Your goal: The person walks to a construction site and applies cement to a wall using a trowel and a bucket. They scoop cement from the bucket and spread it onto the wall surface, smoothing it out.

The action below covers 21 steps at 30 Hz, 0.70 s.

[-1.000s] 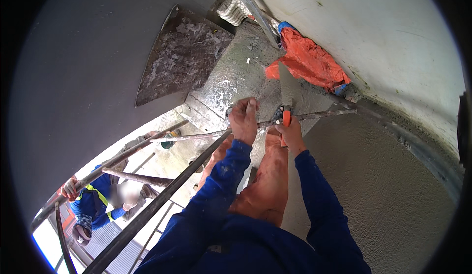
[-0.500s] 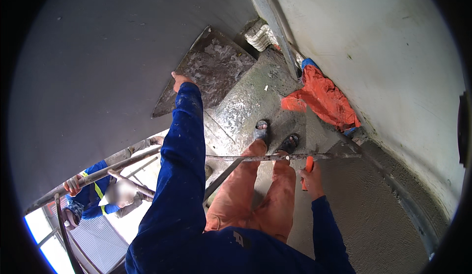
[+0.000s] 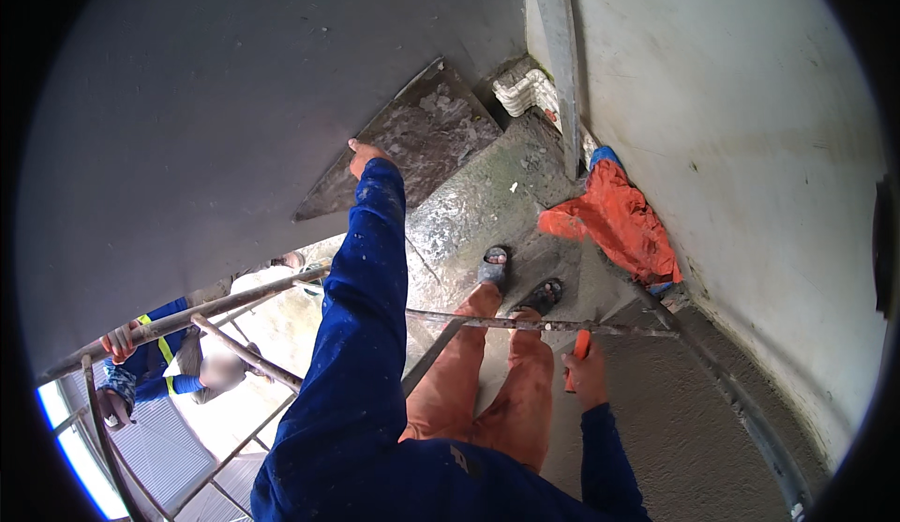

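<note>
My left arm reaches far forward, and my left hand (image 3: 367,157) is at the dark grey wall (image 3: 197,100), overlapping the edge of a stained dark board (image 3: 422,128) in the picture. One digit is stretched out there and nothing shows in the hand; its other fingers are partly hidden. Low at my right side, my right hand (image 3: 588,379) is closed around the orange handle of a tool (image 3: 581,346). The working end of that tool does not show, so its kind is unclear.
A metal bar (image 3: 619,329) crosses before my legs. Pipe rails (image 3: 225,308) stand at left, with a co-worker's hand (image 3: 120,342) on one. Orange cloth (image 3: 633,227) lies by the pale wall (image 3: 750,147). A metal post (image 3: 560,63) and white moulded piece (image 3: 525,93) stand ahead.
The view has shifted slightly, so the board, post and rails sit differently in it. My left hand stays out by the wall, and my right hand still holds the orange-handled tool.
</note>
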{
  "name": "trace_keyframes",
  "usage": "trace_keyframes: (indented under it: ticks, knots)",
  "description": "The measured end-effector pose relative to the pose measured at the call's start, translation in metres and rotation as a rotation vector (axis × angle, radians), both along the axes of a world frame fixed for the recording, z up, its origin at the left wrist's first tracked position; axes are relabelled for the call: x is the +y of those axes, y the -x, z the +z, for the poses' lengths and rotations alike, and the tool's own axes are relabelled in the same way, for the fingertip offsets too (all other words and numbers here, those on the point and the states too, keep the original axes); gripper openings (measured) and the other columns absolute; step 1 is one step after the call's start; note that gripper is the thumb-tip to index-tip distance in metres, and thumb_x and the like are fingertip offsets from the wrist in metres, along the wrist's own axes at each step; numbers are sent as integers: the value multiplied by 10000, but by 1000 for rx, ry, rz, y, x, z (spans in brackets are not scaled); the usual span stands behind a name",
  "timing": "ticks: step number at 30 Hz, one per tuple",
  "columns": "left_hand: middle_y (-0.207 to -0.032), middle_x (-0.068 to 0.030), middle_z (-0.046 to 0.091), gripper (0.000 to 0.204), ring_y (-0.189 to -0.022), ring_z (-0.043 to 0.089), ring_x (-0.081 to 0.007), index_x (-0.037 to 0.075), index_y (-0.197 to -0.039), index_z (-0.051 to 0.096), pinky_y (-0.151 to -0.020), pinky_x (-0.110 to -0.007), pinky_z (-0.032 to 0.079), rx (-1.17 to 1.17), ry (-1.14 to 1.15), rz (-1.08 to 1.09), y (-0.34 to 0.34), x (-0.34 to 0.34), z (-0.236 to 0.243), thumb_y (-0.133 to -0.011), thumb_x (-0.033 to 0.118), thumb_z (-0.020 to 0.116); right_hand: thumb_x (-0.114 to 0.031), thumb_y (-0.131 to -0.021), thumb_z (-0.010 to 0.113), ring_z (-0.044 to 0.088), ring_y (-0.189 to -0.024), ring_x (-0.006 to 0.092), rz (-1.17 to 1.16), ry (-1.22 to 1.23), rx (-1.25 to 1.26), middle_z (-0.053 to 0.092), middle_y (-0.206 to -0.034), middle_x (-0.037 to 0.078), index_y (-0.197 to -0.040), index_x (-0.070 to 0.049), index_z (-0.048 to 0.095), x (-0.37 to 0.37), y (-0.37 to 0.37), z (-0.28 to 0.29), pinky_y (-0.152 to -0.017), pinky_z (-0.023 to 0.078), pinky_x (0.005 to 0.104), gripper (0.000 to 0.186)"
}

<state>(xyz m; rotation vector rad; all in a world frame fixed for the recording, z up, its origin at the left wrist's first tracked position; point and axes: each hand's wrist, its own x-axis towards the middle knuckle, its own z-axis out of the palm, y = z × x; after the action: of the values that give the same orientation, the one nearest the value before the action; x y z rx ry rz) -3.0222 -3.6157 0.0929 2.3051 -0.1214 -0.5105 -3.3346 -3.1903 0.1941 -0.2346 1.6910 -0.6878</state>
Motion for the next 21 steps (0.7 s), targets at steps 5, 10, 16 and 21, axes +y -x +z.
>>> trace_keyframes:
  ticks: [5,10,16,21]
  knots:
    - [-791,-231,619,605,-760,586,-339,-135,-837,587,-711,-395,436,-2,24,-32,-1,16,-3,-841,459,472,-21,-717,575,483,-465,117,27,-40,8,470,-652,44,-850,-7,427,6,-4,-3,-409,413,261,199]
    - [-775,-155,617,404,-649,569,-245,-44,-846,574,-658,-406,430,311,165,108,0,73,-4,-790,355,542,-28,-717,570,476,-457,116,-24,-41,-16,473,-650,46,-876,2,427,11,-10,-5,-399,404,260,216]
    - [-769,-151,629,342,-631,592,-256,22,-962,496,-510,-376,396,589,293,104,28,90,27,-786,315,492,-32,-708,567,480,-456,122,-28,-69,6,473,-647,47,-884,8,426,12,1,2,-408,405,257,229]
    - [-906,-144,616,345,-800,609,-284,29,-1021,498,-821,-453,437,705,194,218,6,99,19,-814,305,510,-30,-701,558,483,-462,125,-61,-23,-11,473,-649,50,-847,8,434,15,-2,1,-413,408,261,195]
